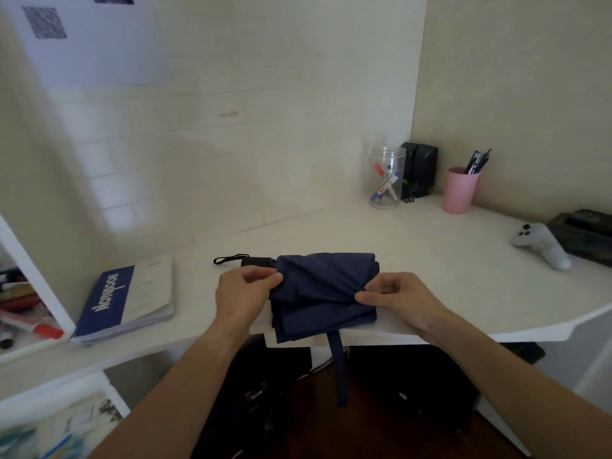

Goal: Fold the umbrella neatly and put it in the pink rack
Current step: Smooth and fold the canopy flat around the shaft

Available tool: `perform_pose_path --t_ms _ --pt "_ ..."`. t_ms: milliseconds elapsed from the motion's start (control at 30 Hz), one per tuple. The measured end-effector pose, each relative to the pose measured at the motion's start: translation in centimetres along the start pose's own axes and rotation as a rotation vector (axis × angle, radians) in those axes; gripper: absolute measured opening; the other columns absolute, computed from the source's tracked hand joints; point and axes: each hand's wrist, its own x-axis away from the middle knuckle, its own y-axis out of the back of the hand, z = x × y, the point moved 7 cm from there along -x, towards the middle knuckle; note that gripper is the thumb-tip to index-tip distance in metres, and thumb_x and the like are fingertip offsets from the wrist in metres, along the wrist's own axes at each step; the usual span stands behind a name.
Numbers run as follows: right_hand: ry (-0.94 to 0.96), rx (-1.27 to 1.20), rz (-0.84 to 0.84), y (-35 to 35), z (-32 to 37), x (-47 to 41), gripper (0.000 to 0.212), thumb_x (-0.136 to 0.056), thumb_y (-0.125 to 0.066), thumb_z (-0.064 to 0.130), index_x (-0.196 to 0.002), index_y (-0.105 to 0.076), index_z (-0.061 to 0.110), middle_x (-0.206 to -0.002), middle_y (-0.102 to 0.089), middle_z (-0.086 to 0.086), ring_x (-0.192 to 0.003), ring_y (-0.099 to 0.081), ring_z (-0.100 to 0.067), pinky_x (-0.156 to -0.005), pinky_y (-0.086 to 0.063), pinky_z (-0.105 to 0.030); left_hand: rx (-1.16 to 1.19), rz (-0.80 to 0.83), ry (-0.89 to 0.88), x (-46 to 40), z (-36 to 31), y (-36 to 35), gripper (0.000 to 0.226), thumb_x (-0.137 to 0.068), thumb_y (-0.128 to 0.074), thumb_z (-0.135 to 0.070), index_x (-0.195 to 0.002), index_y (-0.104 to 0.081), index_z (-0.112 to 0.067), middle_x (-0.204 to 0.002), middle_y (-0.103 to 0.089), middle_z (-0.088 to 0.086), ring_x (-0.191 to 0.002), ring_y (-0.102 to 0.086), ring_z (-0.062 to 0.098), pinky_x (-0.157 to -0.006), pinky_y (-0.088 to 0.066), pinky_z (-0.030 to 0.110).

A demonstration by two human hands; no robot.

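1. My two arms reach out from the bottom of the view. My left hand pinches the blue cloth at the left side of the umbrella. My right hand pinches a fold of the cloth at the right side.
2. The one umbrella is dark blue. It lies flat on the white worktop at the near edge, right between my hands. Its cloth is folded in layers.
3. One blue strap hangs from the umbrella down past the edge of the worktop.
4. The black handle sticks out on the left, just behind my left hand. A thin black loop lies on the worktop beside it.
5. One notebook with a blue and white cover lies closed on the worktop, to the left of the umbrella.
6. One white game controller lies far to the right. A dark box sits just behind it.
7. At the back corner stands one pink cup. Dark pens stick up out of it. I cannot count them.
8. Left of the cup is one clear jar with a few markers leaning inside.
9. One black thing stands between the jar and the cup, against the wall.
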Motion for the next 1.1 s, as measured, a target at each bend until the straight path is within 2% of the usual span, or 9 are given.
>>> perform_pose_path --t_ms 167,267,433,533,733,800,867,967,1100 --pt "0.037 -0.092 0.017 -0.1 0.1 0.1 0.017 -0.079 -0.083 0.011 -0.076 -0.067 0.011 -0.074 -0.072 -0.004 -0.072 -0.066 -0.013 -0.071 -0.050 -0.020 0.017 -0.115 -0.213 0.8 -1.1 1.3 0.007 -0.090 -0.076 -0.020 -0.087 -0.075 -0.026 -0.089 -0.076 -0.010 -0.088 -0.071 0.011 -0.082 -0.055 0.030" --pt "0.032 -0.153 -0.007 0.1 -0.1 -0.2 0.017 -0.080 -0.082 0.012 -0.082 -0.066 0.009 -0.075 -0.072 -0.006 -0.069 -0.065 -0.015 -0.066 -0.050 -0.020 0.208 -0.099 -0.161 1.0 -0.8 0.9 0.003 -0.095 -0.070 -0.016 -0.094 -0.071 -0.018 -0.089 -0.074 -0.009 -0.090 -0.070 0.014 -0.077 -0.054 0.030" --pt "-0.014 -0.197 0.088 -0.6 0.0 -0.5 0.037 -0.078 -0.085 0.028 -0.100 -0.073 0.000 -0.101 -0.079 -0.010 -0.098 -0.073 -0.025 -0.093 -0.057 -0.039 0.259 0.096 -0.098 1.4 -1.0 -0.7 0.015 -0.101 -0.061 -0.022 -0.107 -0.066 -0.009 -0.093 -0.069 -0.006 -0.088 -0.065 0.012 -0.067 -0.043 0.026" --pt "-0.003 -0.221 0.170 -1.3 0.3 -0.4 0.061 -0.077 -0.084 0.035 -0.096 -0.057 -0.016 -0.097 -0.067 -0.016 -0.095 -0.065 -0.028 -0.101 -0.049 -0.049 0.194 0.117 -0.164 1.5 -1.5 -0.4 0.016 -0.097 -0.067 -0.026 -0.101 -0.073 -0.012 -0.101 -0.072 -0.003 -0.085 -0.064 0.002 -0.072 -0.043 0.020" --pt "-0.025 -0.339 0.196 -1.2 0.2 -0.7 0.048 -0.088 -0.075 0.019 -0.105 -0.055 -0.020 -0.101 -0.067 -0.019 -0.096 -0.064 -0.028 -0.094 -0.050 -0.041 0.183 0.163 -0.168 2.4 -2.5 -1.1 0.019 -0.103 -0.057 -0.029 -0.106 -0.062 -0.011 -0.096 -0.070 -0.007 -0.083 -0.062 0.003 -0.062 -0.046 0.008" --pt "-0.030 -0.332 0.170 -1.1 0.2 -0.8 0.047 -0.086 -0.075 0.020 -0.105 -0.058 -0.020 -0.099 -0.068 -0.018 -0.095 -0.064 -0.028 -0.090 -0.051 -0.040 0.104 0.271 -0.116 2.8 -2.2 -1.9 0.016 -0.096 -0.068 -0.035 -0.108 -0.066 -0.023 -0.102 -0.075 -0.008 -0.085 -0.069 0.001 -0.064 -0.049 0.007" --pt "-0.025 -0.309 0.130 -1.0 0.2 -0.8 0.031 -0.087 -0.075 0.019 -0.096 -0.067 -0.010 -0.094 -0.068 -0.017 -0.091 -0.063 -0.028 -0.081 -0.052 -0.035 0.009 0.418 -0.050 3.5 -1.6 -2.7 0.028 -0.083 -0.082 -0.036 -0.107 -0.072 -0.026 -0.094 -0.079 -0.013 -0.083 -0.073 -0.003 -0.067 -0.055 0.012" --pt "-0.014 -0.281 0.095 -0.9 0.5 -0.6 0.025 -0.088 -0.074 0.020 -0.092 -0.070 -0.004 -0.088 -0.064 -0.017 -0.085 -0.059 -0.028 -0.076 -0.049 -0.034 -0.060 0.505 -0.076 4.3 -1.0 -3.1 0.026 -0.078 -0.088 -0.021 -0.101 -0.076 -0.022 -0.090 -0.079 -0.019 -0.084 -0.073 -0.005 -0.067 -0.052 0.008" --pt "-0.032 -0.263 0.091 -1.0 0.9 0.0 0.027 -0.086 -0.078 0.030 -0.087 -0.073 0.003 -0.082 -0.054 -0.014 -0.078 -0.050 -0.026 -0.072 -0.041 -0.038 -0.113 0.532 -0.146 4.6 -0.5 -2.9 0.036 -0.080 -0.086 -0.013 -0.108 -0.071 -0.028 -0.097 -0.077 -0.024 -0.090 -0.068 -0.012 -0.072 -0.048 0.004"
